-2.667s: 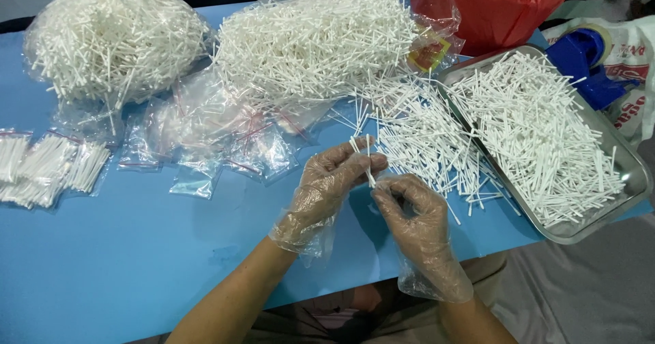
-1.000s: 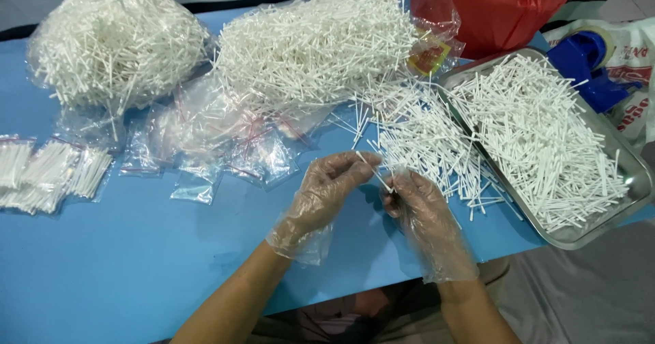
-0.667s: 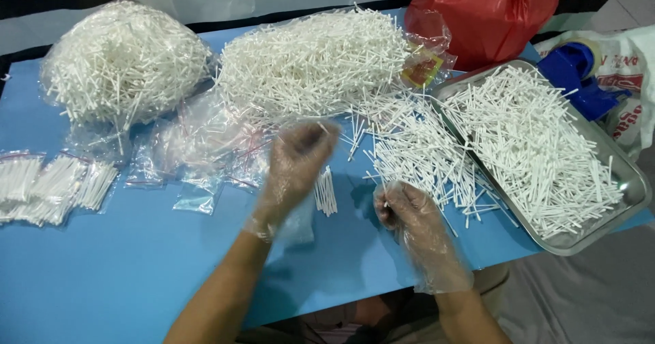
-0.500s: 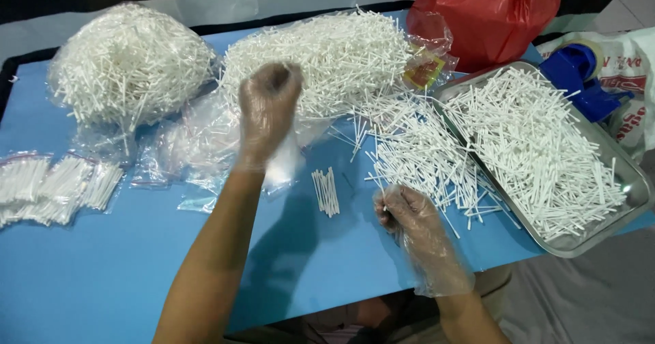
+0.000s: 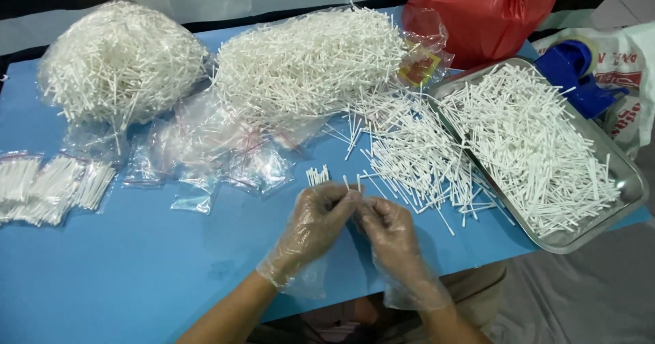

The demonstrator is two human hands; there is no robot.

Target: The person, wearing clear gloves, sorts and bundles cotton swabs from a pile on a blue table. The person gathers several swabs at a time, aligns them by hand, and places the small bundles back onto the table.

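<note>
- Gathering step, as it reads: your left hand [image 5: 317, 218] and right hand [image 5: 387, 229], both in thin clear gloves, meet fingertip to fingertip just above the blue table [image 5: 136, 276].
- Held item: a few white sticks [image 5: 356, 180] poke up from where the fingertips meet; both sets of fingers are curled closed around them. How many you hold cannot be told, since the gloves hide the rest.
- Small aligned bundle [image 5: 317, 175]: lies on the table just beyond your left hand, apart from it.
- Loose spread of sticks [image 5: 416, 156]: near your right hand, between it and the steel tray [image 5: 631, 180], which holds more of the same.
- Two large bagged heaps [image 5: 123, 61] [image 5: 307, 54]: at the far edge, well apart from both hands.
- Empty clear pouches [image 5: 205, 146]: left of the small bundle; filled pouches [image 5: 48, 187] at the far left.
- Red bag [image 5: 491, 10]: at the back right, untouched.
- Next move, as a judgement: squaring the stick ends calls for a light, even pinch, so none slip out between the gloved fingers.
</note>
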